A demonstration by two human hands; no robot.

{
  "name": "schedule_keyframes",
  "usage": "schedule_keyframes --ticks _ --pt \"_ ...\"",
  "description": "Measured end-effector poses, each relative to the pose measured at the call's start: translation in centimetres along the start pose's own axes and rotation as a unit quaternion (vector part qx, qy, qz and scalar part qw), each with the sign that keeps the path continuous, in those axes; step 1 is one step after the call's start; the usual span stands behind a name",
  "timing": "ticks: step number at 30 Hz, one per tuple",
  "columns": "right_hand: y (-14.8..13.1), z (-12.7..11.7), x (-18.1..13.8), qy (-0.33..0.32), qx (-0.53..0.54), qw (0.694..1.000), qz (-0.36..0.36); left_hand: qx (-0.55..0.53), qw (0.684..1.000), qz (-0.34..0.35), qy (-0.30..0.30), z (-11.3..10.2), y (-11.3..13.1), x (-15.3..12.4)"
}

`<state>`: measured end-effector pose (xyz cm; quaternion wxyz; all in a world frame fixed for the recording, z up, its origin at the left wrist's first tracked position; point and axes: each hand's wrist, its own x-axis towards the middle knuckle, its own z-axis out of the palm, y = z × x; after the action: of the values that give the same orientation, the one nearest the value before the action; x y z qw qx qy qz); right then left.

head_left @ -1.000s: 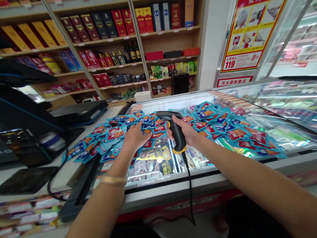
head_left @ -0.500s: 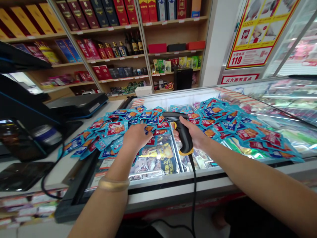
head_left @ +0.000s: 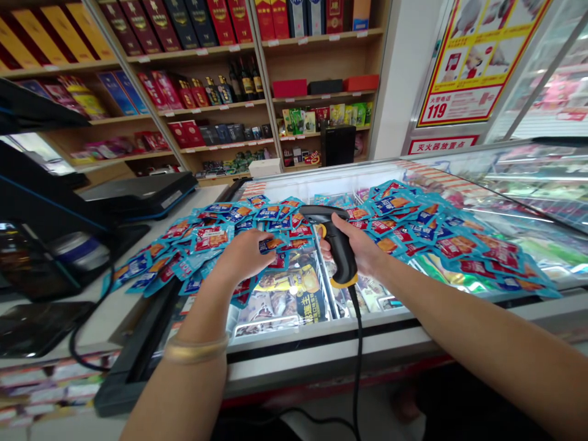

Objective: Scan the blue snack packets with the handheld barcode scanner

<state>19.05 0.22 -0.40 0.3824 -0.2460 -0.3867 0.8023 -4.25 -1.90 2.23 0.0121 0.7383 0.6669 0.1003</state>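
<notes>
My right hand (head_left: pixel 361 248) is wrapped round the grip of a black and yellow barcode scanner (head_left: pixel 334 240), whose head points left over the packets. Its black cable (head_left: pixel 357 343) hangs down in front of the freezer. My left hand (head_left: pixel 241 257) rests on the pile of small blue and red snack packets (head_left: pixel 215 236), fingers curled on a blue packet (head_left: pixel 271 245) just left of the scanner head. A gold bangle (head_left: pixel 196 350) sits on my left wrist. Packets spread wide across the glass lid of the chest freezer (head_left: pixel 321 331).
More packets (head_left: pixel 441 236) cover the lid to the right. A black till screen (head_left: pixel 41 208) and a flat black device (head_left: pixel 138 196) stand on the counter at left, with a dark pad (head_left: pixel 32 327) nearer me. Shelves of boxed bottles (head_left: pixel 206 92) fill the back wall.
My left hand has slid slightly left and lower on the packets, fingers closing on one. The scanner in my right hand stays almost in place. The view has shifted a little.
</notes>
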Motion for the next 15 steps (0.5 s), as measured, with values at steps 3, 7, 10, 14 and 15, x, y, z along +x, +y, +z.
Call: schedule_keyframes --ticks 3,7,10,14,15 --pt "0.0 0.0 0.0 -0.001 -0.001 1.0 -0.002 -0.05 0.998 -0.02 0.034 -0.2 0.0 0.1" --pt "-0.1 0.1 -0.1 0.005 -0.003 1.0 -0.003 -0.102 0.982 -0.048 0.15 0.3 -0.4 0.7" --pt "0.0 0.3 -0.2 0.001 0.004 1.0 -0.002 -0.173 0.945 -0.066 0.268 1.1 -0.7 1.2" --pt "0.0 0.5 -0.4 0.0 0.007 1.0 -0.002 -0.261 0.929 -0.043 0.258 2.2 -0.2 1.5" --pt "0.0 0.6 -0.4 0.0 0.005 1.0 -0.002 -0.266 0.933 -0.039 0.241 2.4 0.1 1.5"
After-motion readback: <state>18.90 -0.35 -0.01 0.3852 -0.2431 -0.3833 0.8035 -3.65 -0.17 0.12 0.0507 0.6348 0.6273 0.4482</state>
